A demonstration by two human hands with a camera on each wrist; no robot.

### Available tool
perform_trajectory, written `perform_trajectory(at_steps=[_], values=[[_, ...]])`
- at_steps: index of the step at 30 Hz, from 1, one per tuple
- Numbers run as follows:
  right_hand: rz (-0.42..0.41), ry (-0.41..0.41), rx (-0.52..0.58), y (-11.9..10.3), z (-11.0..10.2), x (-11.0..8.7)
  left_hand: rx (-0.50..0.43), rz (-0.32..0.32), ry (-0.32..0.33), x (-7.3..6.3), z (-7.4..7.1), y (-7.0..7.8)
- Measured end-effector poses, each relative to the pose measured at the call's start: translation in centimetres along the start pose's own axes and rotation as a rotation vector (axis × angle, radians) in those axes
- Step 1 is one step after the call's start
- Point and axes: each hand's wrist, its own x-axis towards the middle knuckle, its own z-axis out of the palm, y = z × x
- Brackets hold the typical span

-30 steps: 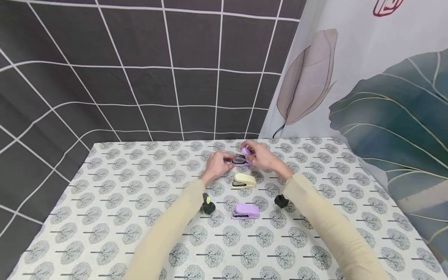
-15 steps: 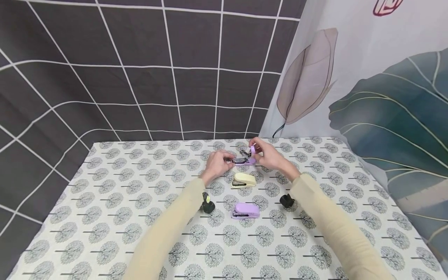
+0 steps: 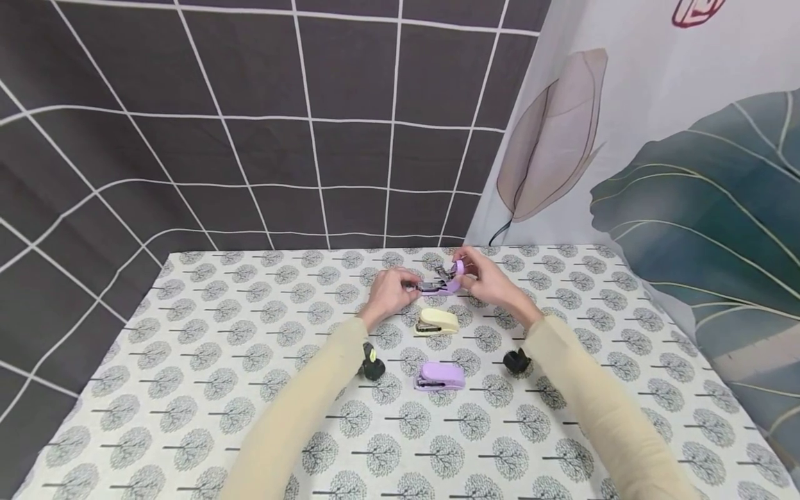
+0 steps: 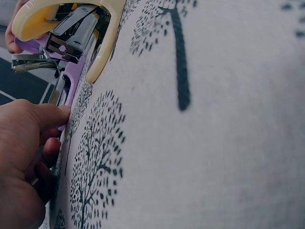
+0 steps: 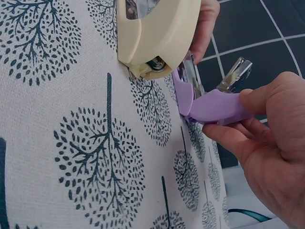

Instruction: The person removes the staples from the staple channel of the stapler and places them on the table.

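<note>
The far purple stapler [image 5: 217, 109] lies at the back of the table with its top swung far up and back from the base, its metal magazine showing. My left hand [image 3: 389, 293] pinches the front end of its base between thumb and fingers. At the other end, my right hand [image 3: 490, 279] grips the raised top; in the right wrist view the thumb is on one side and the fingers on the other. Just nearer than the hands sits a cream stapler [image 3: 440, 321]. Nearer again is a second purple stapler [image 3: 446, 375], its top down over its base.
A white cloth [image 3: 250, 389] printed with dark trees covers the table. Behind the back edge hangs a dark grid-patterned curtain [image 3: 262, 153], and a pale leaf-print curtain [image 3: 562, 208] hangs at the right. Black wrist devices sit under both forearms.
The purple stapler's top has swung up and back to the right in my right hand, opening wide. My left hand has stayed at the base's front end.
</note>
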Motion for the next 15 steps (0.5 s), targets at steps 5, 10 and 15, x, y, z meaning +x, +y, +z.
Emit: perform_trajectory(at_steps=[5,10,15], values=[[0.028,0.012,0.074,0.3,-0.1,-0.4,0.01,-0.004,-0.001,0.1,0.1,0.0],[0.043,0.03,0.141,0.9,-0.1,-0.8,0.022,0.01,0.007,0.0,0.0,0.1],[0.056,0.039,0.26,1.7,0.0,-1.1,0.01,-0.014,-0.005,0.0,0.0,0.2]])
